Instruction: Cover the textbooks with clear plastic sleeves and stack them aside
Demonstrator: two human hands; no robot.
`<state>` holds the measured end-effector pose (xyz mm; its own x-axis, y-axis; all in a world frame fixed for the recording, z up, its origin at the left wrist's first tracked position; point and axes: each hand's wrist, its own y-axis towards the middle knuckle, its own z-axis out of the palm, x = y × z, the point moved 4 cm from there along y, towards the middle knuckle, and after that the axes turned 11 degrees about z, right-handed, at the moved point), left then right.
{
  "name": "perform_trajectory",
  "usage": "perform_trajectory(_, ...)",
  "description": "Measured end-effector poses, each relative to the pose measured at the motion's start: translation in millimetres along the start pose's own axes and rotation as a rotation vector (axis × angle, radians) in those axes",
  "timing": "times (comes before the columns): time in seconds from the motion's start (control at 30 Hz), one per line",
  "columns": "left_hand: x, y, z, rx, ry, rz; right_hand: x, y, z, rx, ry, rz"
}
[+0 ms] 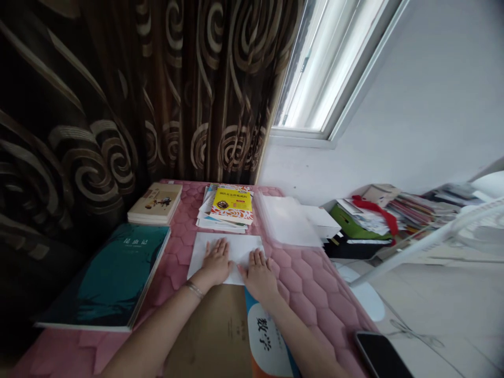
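Observation:
My left hand (217, 262) lies flat with fingers spread on the left part of a white sheet of paper (240, 243). Flat on the right part of the same sheet rests my right hand (259, 277), its fingers stretched forward and thumb turned inward. Just below the paper is a brown cover or sheet (212, 336), partly hidden by my left forearm. Beside it, a maths book (263, 333) with a blue, white and orange cover shows under my right forearm. Whether the white sheet overlaps the brown cover or joins it, I cannot tell.
Left on the pink quilted surface (303, 283) lie a large teal book (114, 273) and a beige book stack (155, 203). A stack topped by a yellow-covered book (232, 202) and clear-edged white sheets (289, 223) are behind. A phone (381, 354) sits front right.

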<state>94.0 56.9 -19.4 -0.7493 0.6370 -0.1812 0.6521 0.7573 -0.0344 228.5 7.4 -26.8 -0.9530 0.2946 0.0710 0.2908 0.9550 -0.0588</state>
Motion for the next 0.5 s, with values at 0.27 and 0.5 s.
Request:
perform_trajectory(0.27,41,7,-2.7,-0.074,0.022,-0.035,-1,3,-3,-0.003,-0.022,-0.007)
perform_trajectory(0.5,52,-5,0.1,-0.080,0.038,-0.016,74,27,-18,0.104,0.147,-0.238)
